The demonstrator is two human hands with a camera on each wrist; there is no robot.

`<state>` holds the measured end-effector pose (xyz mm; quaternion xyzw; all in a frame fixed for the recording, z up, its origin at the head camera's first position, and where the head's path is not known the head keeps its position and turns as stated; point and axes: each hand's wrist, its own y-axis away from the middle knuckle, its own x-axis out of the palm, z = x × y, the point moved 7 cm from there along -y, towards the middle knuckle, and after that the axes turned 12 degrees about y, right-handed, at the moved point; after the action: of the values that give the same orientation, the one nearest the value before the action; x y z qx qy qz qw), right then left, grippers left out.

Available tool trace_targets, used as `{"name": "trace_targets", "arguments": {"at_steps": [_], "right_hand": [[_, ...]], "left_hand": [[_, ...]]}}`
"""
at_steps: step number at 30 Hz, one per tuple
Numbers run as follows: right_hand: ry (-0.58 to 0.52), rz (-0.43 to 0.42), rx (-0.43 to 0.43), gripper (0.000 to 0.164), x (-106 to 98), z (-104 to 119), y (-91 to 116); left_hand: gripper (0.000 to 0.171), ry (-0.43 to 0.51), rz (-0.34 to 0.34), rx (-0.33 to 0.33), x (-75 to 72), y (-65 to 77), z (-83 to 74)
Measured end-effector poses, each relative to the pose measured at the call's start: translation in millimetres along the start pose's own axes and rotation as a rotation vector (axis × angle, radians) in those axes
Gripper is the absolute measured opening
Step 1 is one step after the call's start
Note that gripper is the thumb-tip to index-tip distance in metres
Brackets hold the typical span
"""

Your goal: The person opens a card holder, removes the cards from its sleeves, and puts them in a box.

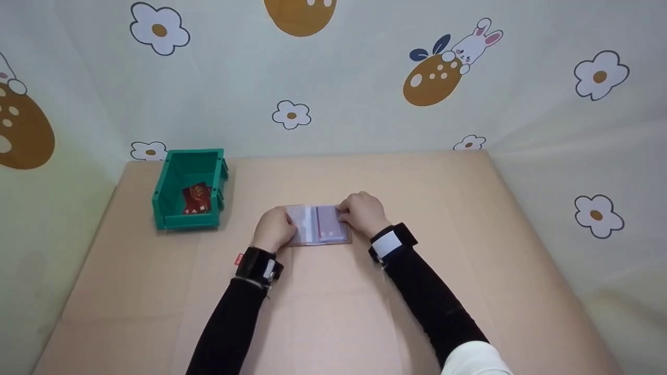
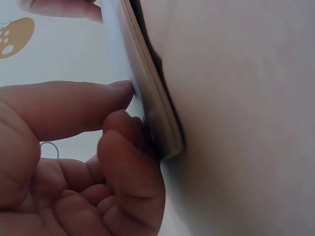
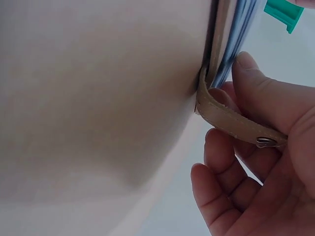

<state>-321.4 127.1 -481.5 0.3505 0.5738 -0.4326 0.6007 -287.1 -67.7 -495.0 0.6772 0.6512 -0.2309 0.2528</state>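
A small card holder (image 1: 329, 225) lies spread wide on the table, with clear plastic sleeves and a tan cover (image 2: 156, 110). My left hand (image 1: 272, 229) pinches its left edge, thumb on the clear sleeve and curled fingers at the cover's corner. At the opposite edge, my right hand (image 1: 365, 213) pinches the stack of sleeves (image 3: 231, 46) between thumb and forefinger. A tan strap (image 3: 229, 119) with a metal snap (image 3: 266, 141) sticks out from the cover and runs across the right fingers. Through the right-hand sleeve a pale card with a reddish edge shows.
Left of the card holder stands a green plastic bin (image 1: 187, 222) with dark red cards (image 1: 197, 199) in it. A tan cloth covers the table (image 1: 333, 323). Behind and beside it hangs a pale curtain (image 1: 359, 62) printed with flowers and rabbits.
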Motion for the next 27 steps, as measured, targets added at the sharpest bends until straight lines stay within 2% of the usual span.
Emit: {"name": "trace_targets", "arguments": {"at_steps": [7, 13, 19, 27], "right_hand": [[0.002, -0.056, -0.001, 0.016, -4.8, -1.7, -3.3], [-0.01, -0.103, 0.003, 0.014, -10.8, -1.1, -6.2], [0.016, -0.075, -0.021, 0.012, -7.5, 2.8, -9.5], [0.013, -0.052, -0.008, 0.01, -4.6, 4.3, -10.1]], "left_hand": [[0.018, 0.028, -0.009, 0.044, -0.3, 0.9, -1.7], [0.017, 0.03, -0.005, 0.04, -0.4, 1.1, -0.3], [0.014, 0.023, -0.02, 0.042, -1.0, 0.6, -0.4], [0.016, 0.008, -0.03, 0.065, -2.1, 0.1, -1.8]]}}
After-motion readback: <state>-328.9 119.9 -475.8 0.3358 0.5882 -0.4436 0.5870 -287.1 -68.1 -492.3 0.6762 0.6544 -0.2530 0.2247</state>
